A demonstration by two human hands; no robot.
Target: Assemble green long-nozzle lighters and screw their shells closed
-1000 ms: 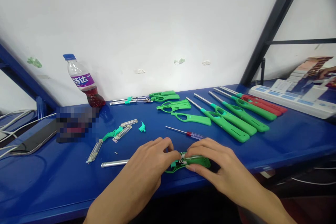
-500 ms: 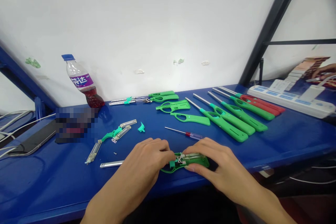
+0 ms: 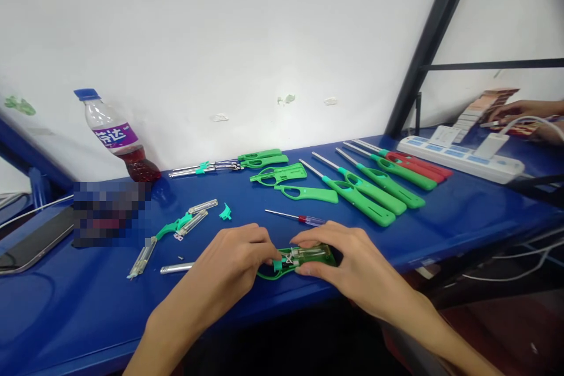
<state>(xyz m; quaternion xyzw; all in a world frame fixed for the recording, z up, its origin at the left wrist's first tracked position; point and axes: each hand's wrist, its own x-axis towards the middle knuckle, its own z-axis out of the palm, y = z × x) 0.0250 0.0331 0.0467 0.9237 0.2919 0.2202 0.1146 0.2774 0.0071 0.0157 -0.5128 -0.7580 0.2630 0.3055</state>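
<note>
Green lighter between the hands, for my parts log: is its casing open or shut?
Open: the green casing leaves the clear tank inside exposed.

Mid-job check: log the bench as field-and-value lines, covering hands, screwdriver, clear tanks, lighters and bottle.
Left hand: fingers at the left part of the open lighter
Right hand: thumb and fingers gripping its right part
Screwdriver: beyond the right hand, tip pointing left
Clear tanks: three, left of the teal piece
Green lighters: side by side; red lighters to their right
Bottle: at left, blue-capped, partly full
</note>
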